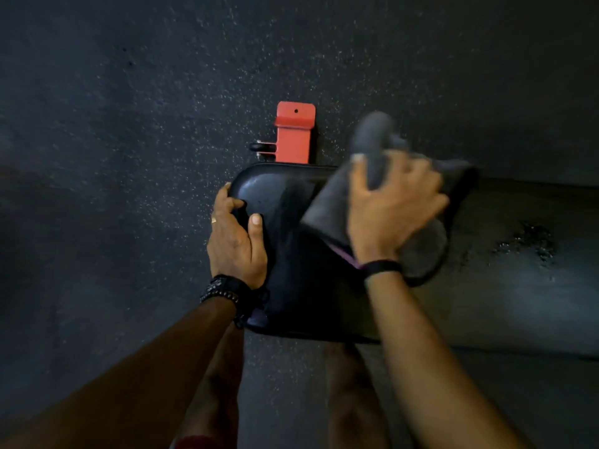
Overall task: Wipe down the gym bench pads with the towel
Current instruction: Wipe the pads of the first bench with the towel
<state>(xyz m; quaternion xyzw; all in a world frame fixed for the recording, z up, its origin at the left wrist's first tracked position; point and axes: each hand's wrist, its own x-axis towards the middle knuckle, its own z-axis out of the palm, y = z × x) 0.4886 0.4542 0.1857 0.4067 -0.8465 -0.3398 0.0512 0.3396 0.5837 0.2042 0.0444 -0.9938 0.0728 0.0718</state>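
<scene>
Hands: left (pixel 238 244) clamped on pad (pixel 291 280) edge at 9 o'clock; right (pixel 393 209) bunching towel (pixel 418 251) at 2 o'clock, pad's long axis toward 3.

Towel (pixel 327 209) on pad (pixel 285 196) (right side)

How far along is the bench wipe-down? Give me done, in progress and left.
Done: can't tell; nothing on the black pad shows which parts are already wiped.
In hand: the left hand grips the pad's edge while the right hand works the bunched grey towel over it.
Left: probably the longer pad to the right.
</scene>
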